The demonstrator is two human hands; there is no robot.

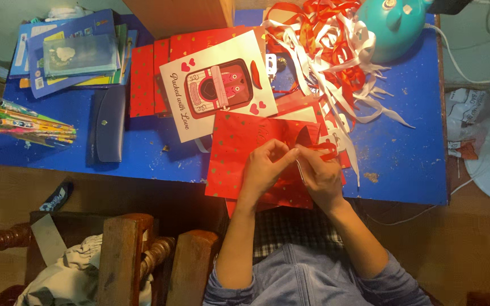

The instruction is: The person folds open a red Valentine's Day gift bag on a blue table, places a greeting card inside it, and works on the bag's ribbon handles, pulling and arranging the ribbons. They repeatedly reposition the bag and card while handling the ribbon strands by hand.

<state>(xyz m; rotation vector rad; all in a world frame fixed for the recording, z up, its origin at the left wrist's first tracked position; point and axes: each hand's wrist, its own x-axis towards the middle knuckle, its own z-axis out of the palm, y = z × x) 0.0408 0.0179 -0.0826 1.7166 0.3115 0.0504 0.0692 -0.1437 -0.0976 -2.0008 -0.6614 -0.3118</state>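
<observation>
Both my hands meet over a red dotted paper bag [233,153] lying at the front edge of the blue table [409,164]. My left hand [265,167] pinches the bag's upper edge with its fingertips. My right hand [320,175] grips a thin pale strip and the red ribbon handle [327,148] beside it. The fingertips of the two hands touch. A second red bag [299,113] lies partly under the first.
A white card with a red heart picture [216,85] lies behind the bag. A heap of red and white ribbons [330,51], a teal round object [389,28], a dark blue pouch [107,124], pencils in a clear case [24,122] and stacked books [69,51] fill the table. A wooden chair [126,255] stands at the lower left.
</observation>
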